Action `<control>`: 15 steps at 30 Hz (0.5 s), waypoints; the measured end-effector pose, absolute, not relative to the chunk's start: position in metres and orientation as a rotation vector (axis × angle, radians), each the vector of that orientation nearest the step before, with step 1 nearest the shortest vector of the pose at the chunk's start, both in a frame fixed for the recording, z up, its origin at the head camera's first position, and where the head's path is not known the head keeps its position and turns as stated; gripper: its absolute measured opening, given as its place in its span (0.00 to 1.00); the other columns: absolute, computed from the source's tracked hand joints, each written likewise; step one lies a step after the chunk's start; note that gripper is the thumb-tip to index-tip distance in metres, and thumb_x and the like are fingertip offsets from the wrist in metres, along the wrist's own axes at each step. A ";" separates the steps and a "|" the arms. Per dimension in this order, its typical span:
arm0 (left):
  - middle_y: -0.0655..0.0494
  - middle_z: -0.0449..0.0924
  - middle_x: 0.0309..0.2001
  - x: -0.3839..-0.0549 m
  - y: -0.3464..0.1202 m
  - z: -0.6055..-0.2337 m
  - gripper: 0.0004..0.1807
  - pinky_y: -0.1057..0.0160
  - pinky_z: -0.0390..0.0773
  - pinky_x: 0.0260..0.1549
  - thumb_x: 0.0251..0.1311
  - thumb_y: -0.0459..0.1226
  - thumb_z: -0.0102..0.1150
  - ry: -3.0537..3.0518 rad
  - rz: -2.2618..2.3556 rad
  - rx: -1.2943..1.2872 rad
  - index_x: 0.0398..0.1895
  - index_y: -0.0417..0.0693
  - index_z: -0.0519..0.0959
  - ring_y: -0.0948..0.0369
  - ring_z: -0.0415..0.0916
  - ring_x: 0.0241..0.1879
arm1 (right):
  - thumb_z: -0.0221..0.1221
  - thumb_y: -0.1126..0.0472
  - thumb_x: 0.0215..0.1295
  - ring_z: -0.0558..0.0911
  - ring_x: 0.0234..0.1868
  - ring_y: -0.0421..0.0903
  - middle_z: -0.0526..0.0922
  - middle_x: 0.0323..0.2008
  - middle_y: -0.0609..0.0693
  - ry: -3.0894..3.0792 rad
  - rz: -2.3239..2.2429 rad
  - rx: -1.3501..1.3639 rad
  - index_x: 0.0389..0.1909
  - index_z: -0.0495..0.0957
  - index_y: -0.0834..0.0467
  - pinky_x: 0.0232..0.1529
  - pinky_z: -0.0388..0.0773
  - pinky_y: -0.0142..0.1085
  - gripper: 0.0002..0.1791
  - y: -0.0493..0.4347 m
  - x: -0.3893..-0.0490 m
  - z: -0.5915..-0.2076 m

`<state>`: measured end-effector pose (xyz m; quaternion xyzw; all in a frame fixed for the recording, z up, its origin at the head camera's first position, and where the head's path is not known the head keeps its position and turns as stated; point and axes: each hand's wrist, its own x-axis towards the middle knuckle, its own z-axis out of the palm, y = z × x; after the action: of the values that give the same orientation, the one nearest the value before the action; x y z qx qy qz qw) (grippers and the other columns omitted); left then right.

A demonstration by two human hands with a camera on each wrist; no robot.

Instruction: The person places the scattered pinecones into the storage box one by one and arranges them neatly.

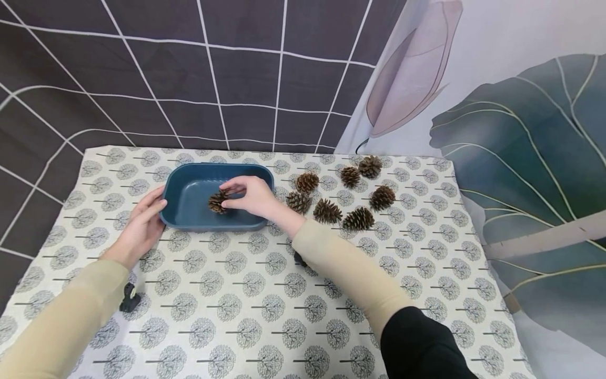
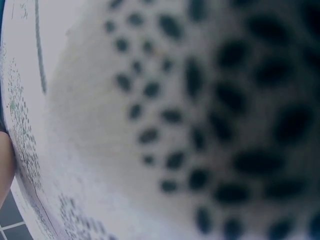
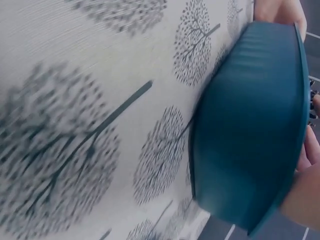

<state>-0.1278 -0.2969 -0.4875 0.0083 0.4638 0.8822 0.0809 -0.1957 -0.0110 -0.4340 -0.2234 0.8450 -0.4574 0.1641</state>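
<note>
A dark blue rectangular plastic basin (image 1: 213,225) stands on the cloth. My left hand (image 1: 148,221) holds its left end, the thumb at the rim and the other fingers along the outer wall. Over the inside of the basin, my right hand (image 1: 253,196) pinches a brown pine cone (image 1: 217,202) between thumb and fingers. In the right wrist view, the basin's side wall (image 3: 250,120) hides most of the right hand (image 3: 311,150) and nearly all of the cone. Blurred tree-print cloth (image 2: 100,125) fills most of the left wrist view.
Right of the basin lie several loose pine cones (image 1: 327,211), the closest one (image 1: 298,202) near its right end. A white cloth with a tree print (image 1: 227,305) covers the table. Behind it hangs a dark curtain with white grid lines (image 1: 246,73).
</note>
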 end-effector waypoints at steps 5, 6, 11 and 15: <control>0.64 0.85 0.62 -0.128 -0.297 -0.488 0.22 0.73 0.80 0.60 0.80 0.24 0.44 1.379 2.641 0.027 0.63 0.52 0.81 0.68 0.82 0.60 | 0.76 0.61 0.63 0.90 0.53 0.46 0.92 0.52 0.52 2.412 -1.315 -0.618 0.58 0.87 0.55 0.55 0.82 0.24 0.22 -0.031 -0.197 -0.441; 0.64 0.85 0.62 -0.128 -0.297 -0.488 0.22 0.73 0.80 0.60 0.80 0.24 0.44 1.381 2.641 0.028 0.63 0.52 0.81 0.68 0.82 0.60 | 0.76 0.61 0.63 0.90 0.53 0.46 0.92 0.52 0.52 2.412 -1.319 -0.615 0.58 0.87 0.55 0.54 0.81 0.23 0.22 -0.034 -0.197 -0.443; 0.63 0.85 0.63 -0.127 -0.297 -0.489 0.21 0.73 0.79 0.61 0.80 0.24 0.44 1.392 2.636 0.048 0.64 0.51 0.80 0.67 0.82 0.60 | 0.77 0.61 0.62 0.90 0.51 0.44 0.93 0.51 0.51 2.422 -1.289 -0.611 0.57 0.87 0.55 0.52 0.79 0.21 0.21 -0.052 -0.194 -0.447; 0.62 0.85 0.63 -0.127 -0.297 -0.489 0.21 0.72 0.79 0.61 0.80 0.24 0.44 1.386 2.643 0.058 0.65 0.50 0.80 0.66 0.82 0.60 | 0.77 0.60 0.61 0.90 0.52 0.42 0.93 0.51 0.49 2.454 -1.228 -0.634 0.57 0.87 0.53 0.57 0.79 0.23 0.22 -0.063 -0.192 -0.448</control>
<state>-0.1272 -0.2972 -0.4889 0.0195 0.4630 0.8827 0.0784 -0.1921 -0.0634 -0.4477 -0.2221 0.8598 -0.4302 0.1622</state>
